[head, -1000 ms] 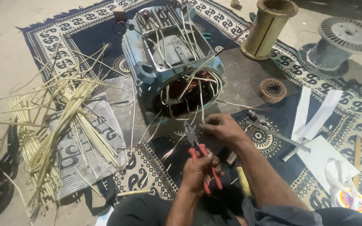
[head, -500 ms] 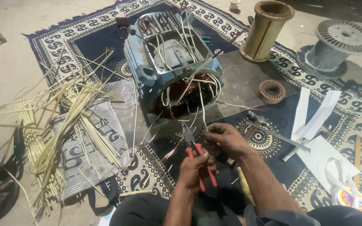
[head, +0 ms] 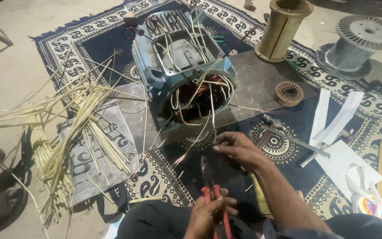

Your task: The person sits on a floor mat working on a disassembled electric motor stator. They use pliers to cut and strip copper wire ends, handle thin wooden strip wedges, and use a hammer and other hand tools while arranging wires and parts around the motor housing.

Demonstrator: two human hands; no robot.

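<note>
Sitting on a patterned rug spread over the floor, a person works at a blue motor housing that lies on a dark metal sheet near the rug's middle, its open end turned toward them and showing copper windings. At the rug's left edge a heap of pale yellow sleeving sticks sprawls across a striped cloth. Toward the far right corner stand a brass-coloured cylinder and a grey spool, with a small laminated ring nearer in.

One thin lead wire runs out of the windings straight toward the person, its long axis pointing from motor to lap. The right hand has its fingers pressed together, pinching the near end of that wire. The left hand, closer to the body and just below, is wrapped around red-handled pliers, whose tip points up at the pinched wire end, near but apart.
</note>
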